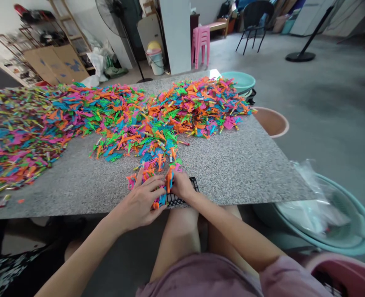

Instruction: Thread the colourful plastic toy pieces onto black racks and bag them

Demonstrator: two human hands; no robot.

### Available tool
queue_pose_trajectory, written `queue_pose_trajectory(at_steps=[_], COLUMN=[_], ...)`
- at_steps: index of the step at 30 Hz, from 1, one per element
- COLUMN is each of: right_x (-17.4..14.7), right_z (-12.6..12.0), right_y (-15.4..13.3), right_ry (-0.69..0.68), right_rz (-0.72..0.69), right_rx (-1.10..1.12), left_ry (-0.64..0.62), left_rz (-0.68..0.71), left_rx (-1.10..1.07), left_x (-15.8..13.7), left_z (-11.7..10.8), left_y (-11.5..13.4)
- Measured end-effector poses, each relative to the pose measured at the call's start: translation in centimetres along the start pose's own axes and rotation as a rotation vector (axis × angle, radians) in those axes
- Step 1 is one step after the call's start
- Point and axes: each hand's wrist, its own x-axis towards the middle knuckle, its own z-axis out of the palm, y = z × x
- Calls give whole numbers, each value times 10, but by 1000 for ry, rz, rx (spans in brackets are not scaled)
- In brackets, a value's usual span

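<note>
My left hand has its fingers stretched out and thumb apart, lying against a small heap of bright plastic pieces at the table's front edge. My right hand is closed round an orange toy gun, held upright with a bit of blue beside it. Under that hand, partly covered by it, is a black mesh basket. Pink, orange and blue pieces lie between the two hands. Beyond them spreads a large pile of small toy guns in orange, green, blue and pink.
Left on the grey speckled table is another heap with many small wrapped tubes. A teal tub holding clear plastic bags stands right of the table, near a pink tub. Another person's patterned clothing shows at lower left.
</note>
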Motion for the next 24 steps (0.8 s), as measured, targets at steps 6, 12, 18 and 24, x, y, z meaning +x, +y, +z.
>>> queue_pose_trajectory(at_steps=[6,12,18,24], right_x=[14,18,39,93], right_z=[-10,-3,-29,-54], right_y=[-19,-22,6,23], right_ry=[-169,-204,-74,-152], right_rz=[-52,-63,-355,-668], right_rx=[-300,-289,-345,-710], left_ry=[23,85,71,35], left_rz=[-14,70,34,-16], left_rx=[53,139,132,135], left_x=[0,-4,-4,-1], left_z=[-2,-1,3,3], left_y=[2,1,-2,4])
